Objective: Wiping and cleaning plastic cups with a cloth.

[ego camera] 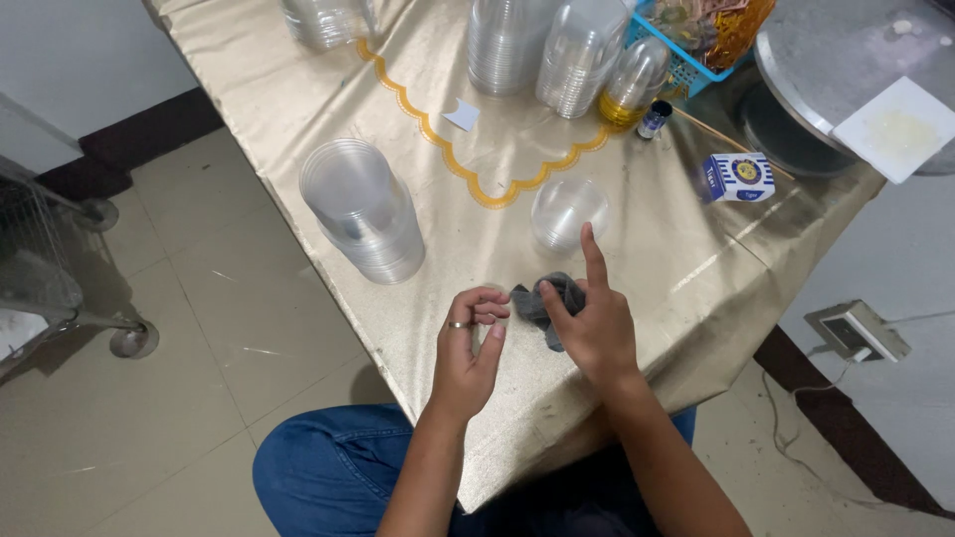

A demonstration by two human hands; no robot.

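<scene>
The right hand (595,328) is gripping a small crumpled dark grey cloth (545,301): the thumb and lower fingers are closing on it while the index finger is pointing up and away, clear of the fabric. The left hand (470,348) is holding nothing visible; its fingers are curling loosely inward, with a ring showing on one, and its fingertips are sitting just beside the cloth's left side.

The cloth is lying on the gold satin-covered surface (477,119), near the edge closest to the person and between the two hands. It is looking bunched and folded, matte, with no stiff outline.

Judged from its slack folds, the cloth is likely handling as light, soft and limp, not fragile, and is best being pinched at a bunched fold or a free corner; the glossy covering beneath may be letting it slide.

A single clear plastic domed cup (568,211) is standing just beyond the raised index finger. A stack of clear plastic cups (364,211) is sitting towards the left edge. Further stacks of clear plastic containers (552,50) are crowding the far edge, and a small blue and white carton (737,178) is resting near the right edge.
</scene>
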